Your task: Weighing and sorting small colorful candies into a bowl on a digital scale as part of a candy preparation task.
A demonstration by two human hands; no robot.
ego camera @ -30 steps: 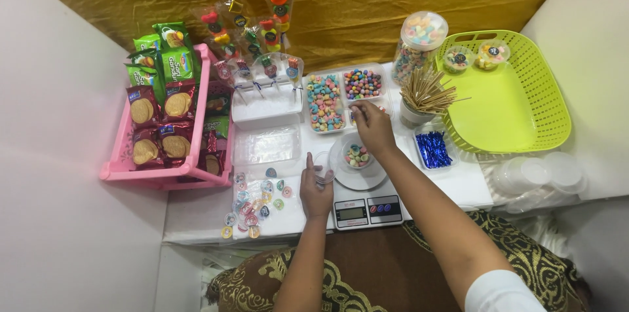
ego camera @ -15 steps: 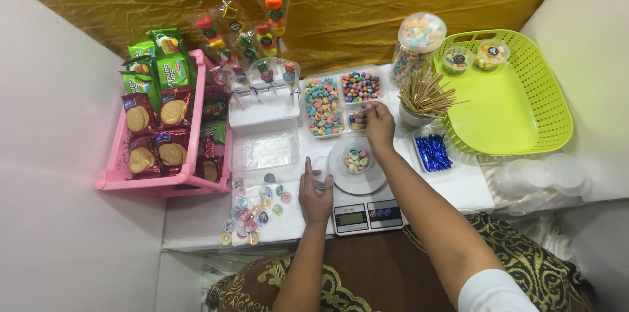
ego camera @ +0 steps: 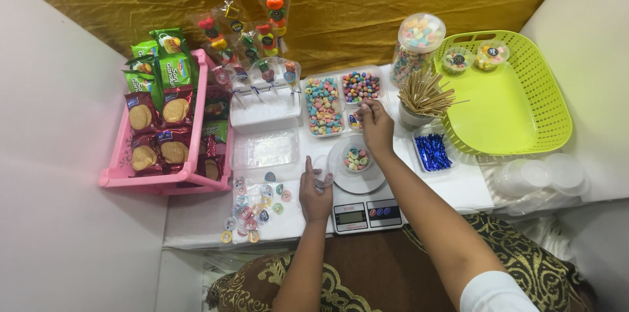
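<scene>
The right hand (ego camera: 377,125) has moved back to the divided clear tray of coloured candies (ego camera: 341,102), fingers seemingly pinched; the left hand (ego camera: 316,191) still steadies a small clear lid (ego camera: 321,169).

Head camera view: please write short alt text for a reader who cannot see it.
A person's right hand reaches into a tray of colourful candies above a small cup on a kitchen scale. The left hand rests beside the scale, near round stickers.
</scene>
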